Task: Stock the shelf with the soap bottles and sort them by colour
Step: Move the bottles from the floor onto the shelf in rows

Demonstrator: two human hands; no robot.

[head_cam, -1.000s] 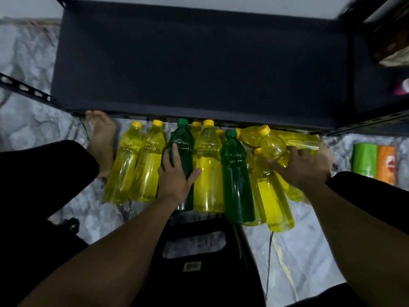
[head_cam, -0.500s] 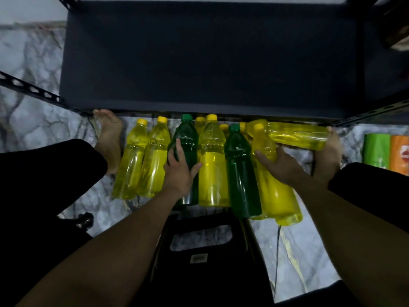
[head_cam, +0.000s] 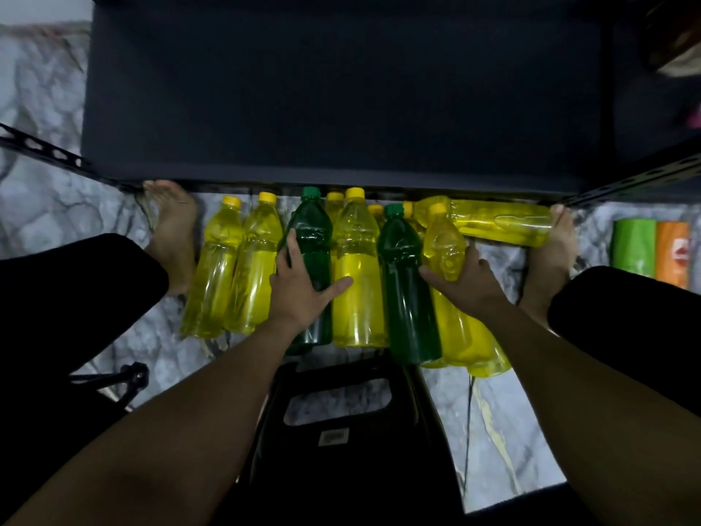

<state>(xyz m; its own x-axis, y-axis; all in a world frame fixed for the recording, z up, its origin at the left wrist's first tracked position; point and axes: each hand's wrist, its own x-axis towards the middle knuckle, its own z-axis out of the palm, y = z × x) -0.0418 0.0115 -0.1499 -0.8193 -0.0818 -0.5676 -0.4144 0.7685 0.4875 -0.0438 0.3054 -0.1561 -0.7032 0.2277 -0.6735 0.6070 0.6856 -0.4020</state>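
Shelf point(head_cam: 341, 89), upper centre: dark board. Bottles stood on the marble floor point(head_cam: 49, 206) mid-frame, just below the shelf's front edge, yellows and greens mixed.

Left hand point(head_cam: 299, 286): wrapped round a green bottle point(head_cam: 313, 237), fingers on its left side, thumb spread right and touching the yellow neighbour point(head_cam: 356, 267).

Right hand point(head_cam: 468, 279): closed round the shoulder of a yellow bottle point(head_cam: 444, 244), right of centre, beside a second green bottle point(head_cam: 406, 290).

One tipped bottle point(head_cam: 500, 222) lay on its side behind, against a bare foot point(head_cam: 550, 260).

Black stool point(head_cam: 341, 468), bottom centre. Green point(head_cam: 635, 246) and orange point(head_cam: 673, 252) packs, right edge.
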